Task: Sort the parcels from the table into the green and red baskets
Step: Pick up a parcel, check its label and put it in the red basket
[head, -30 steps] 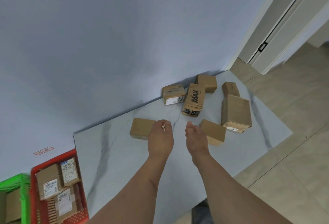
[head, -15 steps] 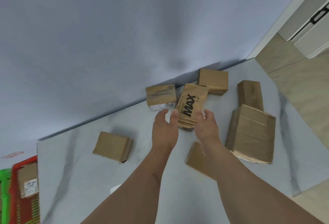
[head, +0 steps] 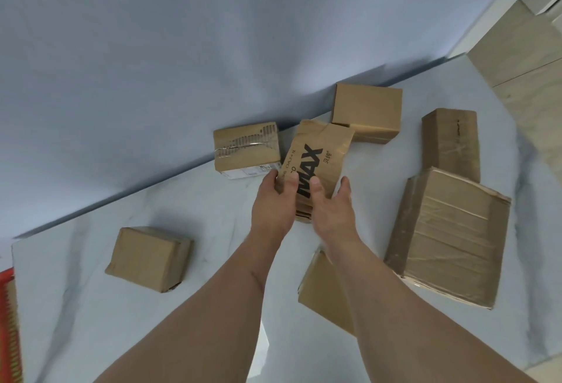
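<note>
The table (head: 91,306) carries seven brown parcels, the largest taped box (head: 450,236) lying at 3 o'clock of the hands. At centre, the MAX parcel (head: 319,151) is grasped at its near end by the left hand (head: 273,206) and right hand (head: 331,209). The red basket (head: 7,328) edge shows at 9 o'clock.

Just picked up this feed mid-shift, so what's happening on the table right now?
A person is sorting cardboard parcels. Both hands, left hand and right hand, grip the near end of the parcel printed MAX, which lies among other boxes by the wall. Six more parcels sit on the marble table, including a large taped box on the right and a small box on the left. Only a sliver of the red basket shows at the left edge; the green one is out of view.
</note>
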